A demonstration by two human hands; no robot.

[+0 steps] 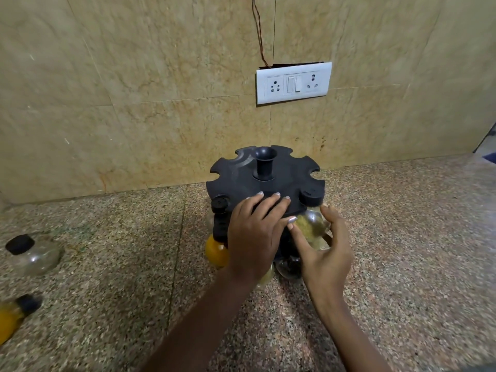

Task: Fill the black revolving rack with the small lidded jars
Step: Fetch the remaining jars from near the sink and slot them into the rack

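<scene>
The black plastic revolving rack [265, 181] stands on the speckled granite counter [402, 224] near the tiled wall. The left hand [255, 232] lies flat on the rack's top disc, fingers straight and pressing down. Just beside it, the right hand [326, 248] cups a round clear jar with brownish powder and a black lid [310, 224], thumb and fingers curled round its belly; the jar hangs in the rack's front-right notch. A yellow-filled jar [216, 251] hangs at the rack's left side, and a clear empty black-lidded jar [33, 253] stands well apart on the counter.

light: dim, warm, even | shadows: soft under forearms | blur: lower corners smeared | edges: wide-angle bowing
</scene>
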